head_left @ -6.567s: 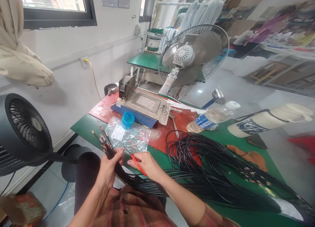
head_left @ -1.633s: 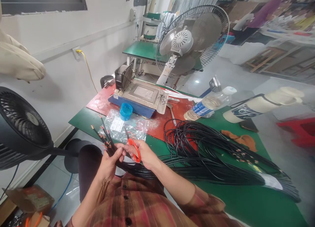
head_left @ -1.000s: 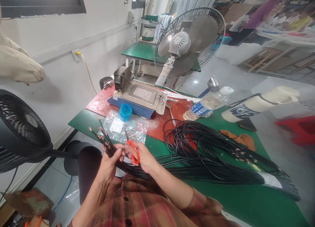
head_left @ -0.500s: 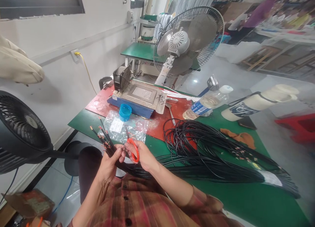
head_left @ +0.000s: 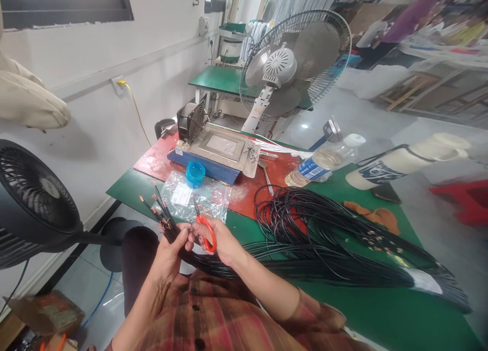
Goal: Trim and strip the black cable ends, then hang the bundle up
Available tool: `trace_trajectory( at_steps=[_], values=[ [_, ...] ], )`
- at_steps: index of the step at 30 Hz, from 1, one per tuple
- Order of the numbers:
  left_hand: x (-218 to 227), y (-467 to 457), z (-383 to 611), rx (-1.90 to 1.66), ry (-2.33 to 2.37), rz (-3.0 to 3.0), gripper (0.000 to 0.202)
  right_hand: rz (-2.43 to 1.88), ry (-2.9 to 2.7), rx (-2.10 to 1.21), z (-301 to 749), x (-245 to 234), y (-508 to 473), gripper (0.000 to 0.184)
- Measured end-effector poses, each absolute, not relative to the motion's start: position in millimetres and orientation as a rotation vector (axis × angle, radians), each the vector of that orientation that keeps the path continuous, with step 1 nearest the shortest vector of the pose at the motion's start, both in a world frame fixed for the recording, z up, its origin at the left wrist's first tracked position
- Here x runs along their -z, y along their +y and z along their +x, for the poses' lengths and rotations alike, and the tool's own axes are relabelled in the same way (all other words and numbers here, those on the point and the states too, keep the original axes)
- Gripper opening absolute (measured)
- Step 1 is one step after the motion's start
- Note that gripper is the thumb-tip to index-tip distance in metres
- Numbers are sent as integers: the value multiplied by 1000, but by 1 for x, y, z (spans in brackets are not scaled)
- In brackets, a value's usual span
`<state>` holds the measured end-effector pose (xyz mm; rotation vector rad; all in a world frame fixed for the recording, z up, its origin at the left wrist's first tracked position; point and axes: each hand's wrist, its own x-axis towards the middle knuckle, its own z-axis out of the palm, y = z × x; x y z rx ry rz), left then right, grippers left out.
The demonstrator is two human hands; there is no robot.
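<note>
Green counter (head_left: pixel 381 313) stretches off past the right hand (head_left: pixel 223 242), big tangle of black cables (head_left: pixel 324 262) sprawled over it. Clear bag (head_left: pixel 211 196) lies just beyond the left hand (head_left: pixel 173 248), which is wrapped round a bunch of those cables near the stripped ends (head_left: pixel 163 223). The right hand's gripping orange-handled scissors (head_left: pixel 207 225), tips pointing away.

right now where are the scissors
In the head view, the scissors are left of centre in the right hand, beside the left hand, near the bag.
</note>
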<state>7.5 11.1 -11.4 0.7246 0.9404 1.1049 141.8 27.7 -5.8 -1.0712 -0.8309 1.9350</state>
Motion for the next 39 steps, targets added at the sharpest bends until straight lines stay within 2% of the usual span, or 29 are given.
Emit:
trace_trajectory(
  at_steps=[5, 8, 12, 16, 21, 24, 26, 33, 39],
  values=[
    [9, 10, 7, -1057, 1006, 654, 23, -1196, -1135, -1568, 146, 11, 28, 37],
    [9, 10, 7, -1080, 1047, 501, 26, -1228, -1459, -1145, 152, 13, 27, 26],
    [10, 10, 5, -1132, 983, 357, 23, -955, -1904, -489, 159, 17, 25, 9],
    [10, 10, 4, -1112, 949, 221, 20, -701, -2262, -54, 162, 20, 26, 19],
    [10, 9, 4, -1125, 921, 159, 22, -548, -2330, 150, 162, 17, 32, 21],
    [11, 9, 4, -1128, 899, 150, 21, -496, -2341, 180, 161, 18, 35, 18],
    [12, 9, 4, -1145, 903, 163, 21, -543, -2322, 85, 160, 19, 36, 19],
    [17, 9, 5, -1224, 948, 290, 27, -987, -1848, -736, 154, 5, 35, 17],
    [13, 8, 7, -1188, 961, 397, 24, -923, -1860, -781, 150, 0, 36, 13]
  ],
)
